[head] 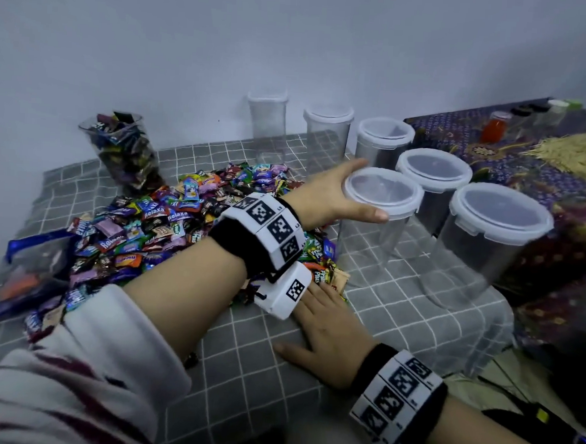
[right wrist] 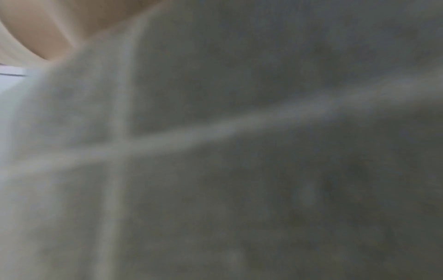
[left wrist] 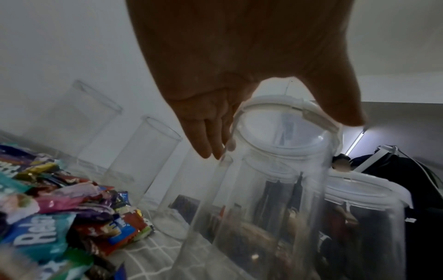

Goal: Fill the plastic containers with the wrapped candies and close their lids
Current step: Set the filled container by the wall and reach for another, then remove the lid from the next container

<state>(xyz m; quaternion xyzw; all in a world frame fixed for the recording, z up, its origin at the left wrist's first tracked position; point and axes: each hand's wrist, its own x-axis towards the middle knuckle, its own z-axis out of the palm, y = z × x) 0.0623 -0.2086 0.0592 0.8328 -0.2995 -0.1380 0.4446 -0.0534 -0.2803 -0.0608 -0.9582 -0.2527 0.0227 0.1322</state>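
A clear plastic container [head: 369,240] with a white lid [head: 382,189] stands on the grey checked cloth. My left hand [head: 374,189] reaches across and grips its lidded top, thumb in front and fingers behind. The left wrist view shows that grip [left wrist: 282,136] on the lid rim [left wrist: 311,113]. A heap of wrapped candies [head: 189,215] lies left of the container. At the back left stands an open container full of candies [head: 124,149]. My right hand [head: 313,312] lies flat on the cloth, its fingertips hidden under my left wrist. The right wrist view shows only blurred cloth [right wrist: 239,151].
Two tall containers [head: 266,127] [head: 327,138] and three lidded ones [head: 384,141] [head: 431,182] [head: 496,234] stand at the back and right, all empty. A blue bag [head: 35,268] lies at the left. A purple patterned cloth [head: 461,143] with small jars [head: 494,126] lies beyond.
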